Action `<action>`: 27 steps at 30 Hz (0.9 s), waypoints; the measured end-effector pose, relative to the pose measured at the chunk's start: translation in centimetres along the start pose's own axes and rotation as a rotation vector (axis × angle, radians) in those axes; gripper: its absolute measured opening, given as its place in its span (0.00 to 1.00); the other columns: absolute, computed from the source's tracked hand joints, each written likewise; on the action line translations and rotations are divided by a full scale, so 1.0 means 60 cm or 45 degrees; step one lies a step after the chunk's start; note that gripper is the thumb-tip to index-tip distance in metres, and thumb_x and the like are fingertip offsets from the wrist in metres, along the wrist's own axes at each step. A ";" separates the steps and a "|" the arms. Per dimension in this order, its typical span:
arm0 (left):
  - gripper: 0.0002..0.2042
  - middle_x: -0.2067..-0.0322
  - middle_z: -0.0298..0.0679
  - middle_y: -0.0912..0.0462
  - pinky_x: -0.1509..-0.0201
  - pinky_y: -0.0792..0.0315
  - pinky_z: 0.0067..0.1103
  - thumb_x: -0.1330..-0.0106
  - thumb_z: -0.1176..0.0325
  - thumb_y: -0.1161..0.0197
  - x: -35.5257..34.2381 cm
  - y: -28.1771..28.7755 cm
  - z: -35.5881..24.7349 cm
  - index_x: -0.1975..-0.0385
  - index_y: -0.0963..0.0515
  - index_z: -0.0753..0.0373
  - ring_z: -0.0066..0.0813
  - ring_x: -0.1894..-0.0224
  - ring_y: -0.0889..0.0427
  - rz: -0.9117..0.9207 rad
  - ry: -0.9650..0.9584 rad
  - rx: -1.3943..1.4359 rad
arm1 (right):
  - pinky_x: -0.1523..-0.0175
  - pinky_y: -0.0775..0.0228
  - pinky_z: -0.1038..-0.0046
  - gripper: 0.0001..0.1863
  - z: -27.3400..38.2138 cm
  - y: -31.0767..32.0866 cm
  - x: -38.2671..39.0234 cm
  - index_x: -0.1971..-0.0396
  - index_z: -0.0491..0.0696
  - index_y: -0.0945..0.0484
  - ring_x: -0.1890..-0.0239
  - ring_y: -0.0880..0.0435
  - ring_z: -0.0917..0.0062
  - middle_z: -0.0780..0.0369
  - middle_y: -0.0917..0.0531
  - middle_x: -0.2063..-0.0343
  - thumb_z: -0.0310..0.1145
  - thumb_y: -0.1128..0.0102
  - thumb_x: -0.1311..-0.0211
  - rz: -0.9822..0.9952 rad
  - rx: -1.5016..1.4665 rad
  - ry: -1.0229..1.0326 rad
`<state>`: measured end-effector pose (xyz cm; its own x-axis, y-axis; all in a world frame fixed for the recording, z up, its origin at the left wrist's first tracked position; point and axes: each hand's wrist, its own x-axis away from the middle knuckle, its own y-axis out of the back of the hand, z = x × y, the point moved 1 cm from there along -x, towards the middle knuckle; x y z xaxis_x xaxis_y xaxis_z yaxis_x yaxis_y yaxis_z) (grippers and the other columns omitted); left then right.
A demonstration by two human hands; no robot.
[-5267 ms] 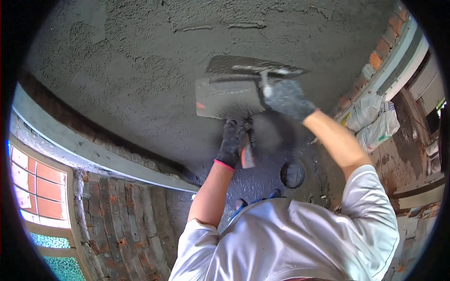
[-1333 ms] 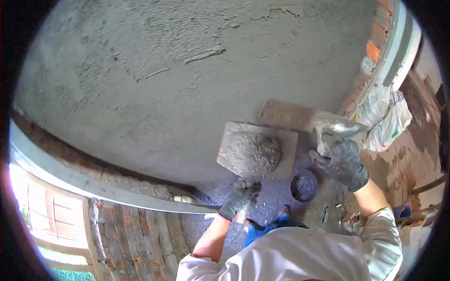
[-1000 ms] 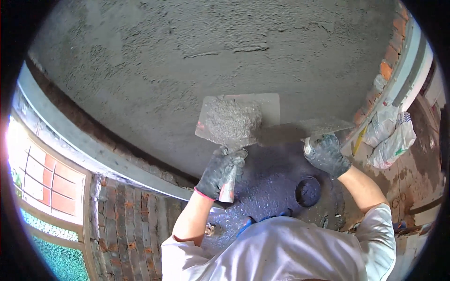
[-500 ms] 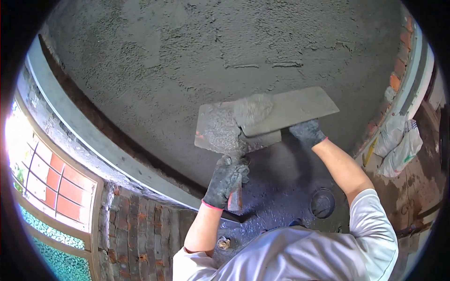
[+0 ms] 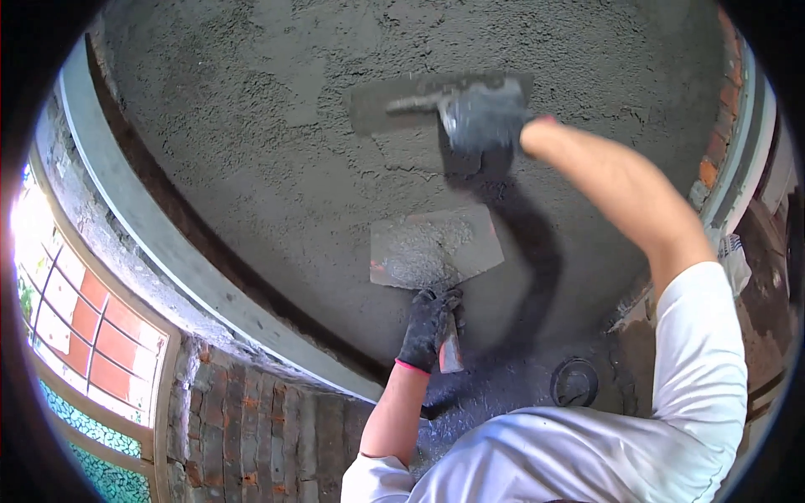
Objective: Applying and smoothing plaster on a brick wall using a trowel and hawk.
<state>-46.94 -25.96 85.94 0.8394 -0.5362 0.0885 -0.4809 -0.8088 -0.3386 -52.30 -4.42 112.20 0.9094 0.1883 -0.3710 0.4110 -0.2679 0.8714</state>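
My right hand [image 5: 482,116], in a dark glove and blurred, is closed on the handle of a long steel trowel [image 5: 377,116], whose blade lies against the rough grey plastered wall [image 5: 277,109] at upper centre. Below it my left hand [image 5: 426,327], gloved with a pink cuff, grips the handle of a flat square board [image 5: 482,251] carrying a pile of wet grey mortar [image 5: 419,256]. The board is apart from the trowel, and my right arm casts a dark shadow on the plaster.
A long pale ledge [image 5: 147,214] curves along the left, beside a barred window [image 5: 92,327] and exposed brick [image 5: 251,419]. A round dark container [image 5: 573,382] sits low centre-right. Brick edging [image 5: 723,134] and a white sack [image 5: 735,264], partly behind my arm, are at right.
My right hand and trowel have risen from the mortar board to higher on the wall, over the last half second. The board in my left hand sits slightly lower and right.
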 end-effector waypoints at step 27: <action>0.06 0.78 0.35 0.25 0.80 0.31 0.25 0.37 0.71 0.39 -0.010 0.009 0.018 0.62 0.23 0.59 0.28 0.82 0.26 -0.017 0.025 0.124 | 0.65 0.26 0.55 0.12 0.012 0.006 -0.056 0.70 0.48 0.17 0.71 0.15 0.62 0.55 0.15 0.76 0.34 0.47 0.52 -0.259 0.272 0.295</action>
<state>-47.43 -25.81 84.71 0.8402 -0.5308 0.1113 -0.4419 -0.7890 -0.4269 -55.16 -5.85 113.54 0.7792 0.4601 -0.4256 0.6080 -0.3898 0.6917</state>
